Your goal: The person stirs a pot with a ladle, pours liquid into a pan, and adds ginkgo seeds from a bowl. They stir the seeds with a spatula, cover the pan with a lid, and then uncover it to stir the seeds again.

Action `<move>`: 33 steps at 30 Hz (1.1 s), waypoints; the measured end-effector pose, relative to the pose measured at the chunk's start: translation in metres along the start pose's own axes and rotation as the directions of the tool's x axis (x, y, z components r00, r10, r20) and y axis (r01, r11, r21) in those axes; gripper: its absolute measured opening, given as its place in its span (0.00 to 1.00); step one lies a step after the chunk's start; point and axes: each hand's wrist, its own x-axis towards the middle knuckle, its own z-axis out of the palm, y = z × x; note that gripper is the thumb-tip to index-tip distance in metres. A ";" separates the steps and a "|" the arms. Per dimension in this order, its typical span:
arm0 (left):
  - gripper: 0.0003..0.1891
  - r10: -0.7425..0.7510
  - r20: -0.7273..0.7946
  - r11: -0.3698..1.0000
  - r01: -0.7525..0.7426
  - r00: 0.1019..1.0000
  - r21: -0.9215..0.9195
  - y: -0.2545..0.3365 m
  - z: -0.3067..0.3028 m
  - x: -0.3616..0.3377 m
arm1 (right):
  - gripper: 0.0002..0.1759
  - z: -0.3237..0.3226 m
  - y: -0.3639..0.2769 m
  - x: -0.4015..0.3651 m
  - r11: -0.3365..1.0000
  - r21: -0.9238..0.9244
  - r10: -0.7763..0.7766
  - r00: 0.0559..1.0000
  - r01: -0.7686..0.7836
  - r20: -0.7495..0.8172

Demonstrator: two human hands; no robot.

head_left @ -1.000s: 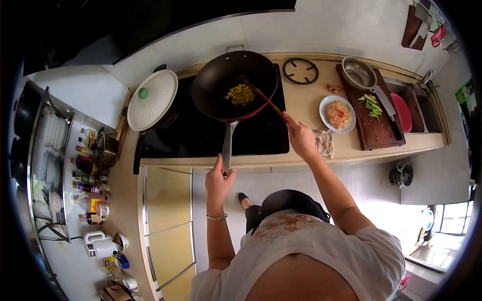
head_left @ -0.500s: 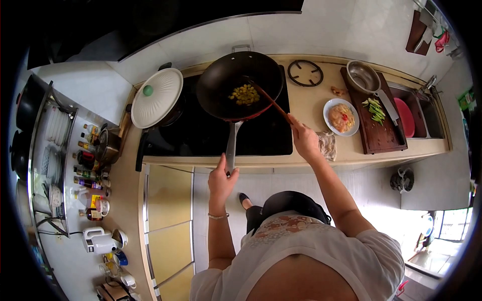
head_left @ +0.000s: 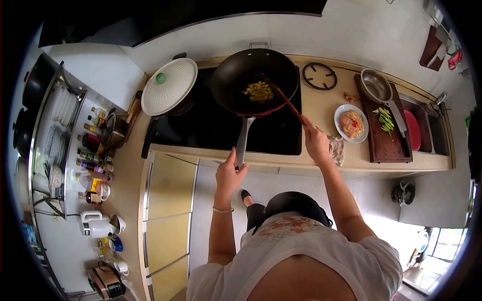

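Observation:
A dark wok (head_left: 236, 75) with a long metal handle sits on the black stove. Small yellow-green chopped pieces (head_left: 258, 92) lie in a patch on its bottom. My left hand (head_left: 231, 174) is closed round the end of the wok's handle. My right hand (head_left: 317, 142) grips a wooden spatula (head_left: 288, 104) whose far end dips into the wok beside the pieces. A white plate (head_left: 351, 123) of raw, pale sliced meat with red bits stands to the right of my right hand. A crumpled cloth (head_left: 336, 150) lies right by that hand.
A pot with a white ridged lid (head_left: 169, 87) stands left of the wok. To the right are a pot ring (head_left: 320, 76), a cutting board (head_left: 385, 148) with chopped greens, a knife (head_left: 397, 119), a metal bowl (head_left: 376, 85) and the sink (head_left: 436, 131). Bottles (head_left: 93, 143) line the left counter.
The whole view has shifted, so the counter sits further right in it. Both hands keep their holds on the wok handle and spatula. The yellow-green pieces remain in a similar patch.

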 end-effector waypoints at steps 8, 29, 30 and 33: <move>0.30 -0.063 0.047 0.998 0.062 0.997 0.021 0.006 -0.004 0.001 | 0.18 -0.008 -0.008 0.001 1.000 -0.017 0.020 0.999 -0.019 0.035; 0.30 -0.075 0.043 0.997 0.073 0.996 0.030 0.007 -0.003 0.000 | 0.18 -0.003 -0.003 0.000 0.998 -0.057 0.026 1.000 -0.025 0.015; 0.31 -0.032 0.020 0.998 0.031 0.999 0.047 0.004 -0.001 0.000 | 0.18 -0.002 -0.002 0.000 0.999 -0.052 0.008 1.000 -0.007 0.006; 0.32 -0.010 0.016 0.998 0.009 1.000 0.069 0.004 -0.002 0.000 | 0.18 -0.002 -0.002 0.000 0.999 -0.047 -0.010 1.000 0.009 -0.012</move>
